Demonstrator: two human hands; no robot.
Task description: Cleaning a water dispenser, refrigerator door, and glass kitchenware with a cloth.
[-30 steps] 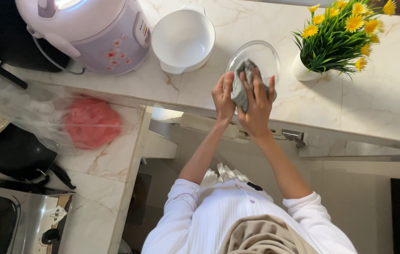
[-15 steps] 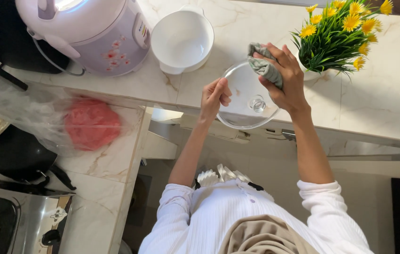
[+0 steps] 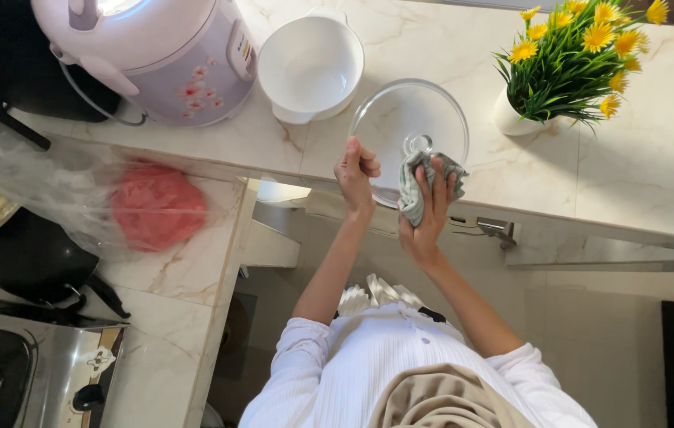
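Observation:
A round clear glass lid (image 3: 400,119) with a small knob is held over the marble counter's near edge. My left hand (image 3: 355,174) grips the lid's rim at its lower left. My right hand (image 3: 430,208) presses a crumpled grey-green cloth (image 3: 422,176) against the lid's lower part, just under the knob. A white two-handled pot (image 3: 309,67) stands empty on the counter just left of the lid.
A lilac rice cooker (image 3: 154,47) with a flower print stands at the far left of the marble counter (image 3: 654,158). A white pot of yellow flowers (image 3: 578,59) sits right of the lid. On the side counter lie a red lump in clear plastic (image 3: 156,208), a black pan (image 3: 32,257) and a stove (image 3: 12,372).
The lid tilted from upright to facing the camera. My right hand, with the cloth, went up to the lid's upper right rim, then came down to its lower part.

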